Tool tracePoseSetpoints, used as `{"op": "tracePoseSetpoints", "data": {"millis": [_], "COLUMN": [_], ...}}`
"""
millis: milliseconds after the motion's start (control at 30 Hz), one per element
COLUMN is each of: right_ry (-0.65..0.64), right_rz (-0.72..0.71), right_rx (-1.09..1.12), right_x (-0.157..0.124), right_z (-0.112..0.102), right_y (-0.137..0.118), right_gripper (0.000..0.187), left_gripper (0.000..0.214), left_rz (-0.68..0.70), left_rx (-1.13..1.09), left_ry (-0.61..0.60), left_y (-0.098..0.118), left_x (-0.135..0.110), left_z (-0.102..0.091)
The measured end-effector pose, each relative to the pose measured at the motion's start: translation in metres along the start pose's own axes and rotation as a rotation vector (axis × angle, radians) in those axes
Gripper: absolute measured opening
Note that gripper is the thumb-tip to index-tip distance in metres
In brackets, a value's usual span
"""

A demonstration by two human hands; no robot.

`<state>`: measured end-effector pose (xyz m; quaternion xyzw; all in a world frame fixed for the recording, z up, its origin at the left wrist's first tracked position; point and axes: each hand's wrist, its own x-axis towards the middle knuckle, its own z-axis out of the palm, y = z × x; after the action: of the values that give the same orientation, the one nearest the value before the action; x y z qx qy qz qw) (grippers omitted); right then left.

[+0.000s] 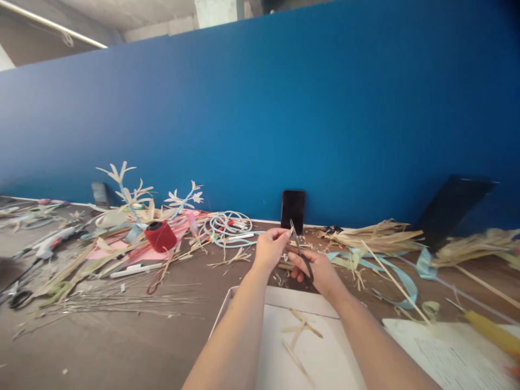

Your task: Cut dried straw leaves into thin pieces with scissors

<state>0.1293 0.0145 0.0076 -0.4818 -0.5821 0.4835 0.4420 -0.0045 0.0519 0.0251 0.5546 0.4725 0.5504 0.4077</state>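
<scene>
My right hand [314, 269] grips a pair of dark-handled scissors [303, 252], with the blades pointing up toward my left hand. My left hand [271, 246] pinches a small pale strip of straw [291, 232] close to the blades. Whether the blades touch the strip is hard to make out. Both hands are above the far edge of a white box lid [268, 346], in which several cut straw strips [303, 327] lie. Just beyond the hands, a black phone [293, 208] leans against the blue partition.
Straw flowers [130, 197], a red thread spool [160, 236] and coiled light-blue tubing [231, 227] are at left. Thin wires [122, 300] and a glue gun [52, 244] lie there too. Straw bundles [377, 236], blue ribbon [406, 284] and printed paper [442, 352] lie right. The blue partition [345, 108] borders the table.
</scene>
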Motion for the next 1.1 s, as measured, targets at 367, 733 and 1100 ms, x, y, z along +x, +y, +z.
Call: {"op": "tracePoseSetpoints", "data": {"millis": [367,733,1100], "right_ry": [0.021,0.06,0.157], "right_rz": [0.012,0.007,0.014], "right_rx": [-0.086,-0.137,0.011], "right_x": [0.001,0.004,0.007], "right_z": [0.0,0.0,0.002], "right_y": [-0.003,0.0,0.006], "right_gripper": [0.042,0.043,0.048], "left_gripper": [0.02,0.022,0.019], "left_rz": [-0.038,-0.04,-0.192], "left_rx": [0.012,-0.053,-0.482], "left_ry": [-0.034,-0.058,0.069], "left_y": [0.003,-0.007,-0.002], "left_x": [0.0,0.004,0.006], "left_z": [0.0,0.0,-0.002]}}
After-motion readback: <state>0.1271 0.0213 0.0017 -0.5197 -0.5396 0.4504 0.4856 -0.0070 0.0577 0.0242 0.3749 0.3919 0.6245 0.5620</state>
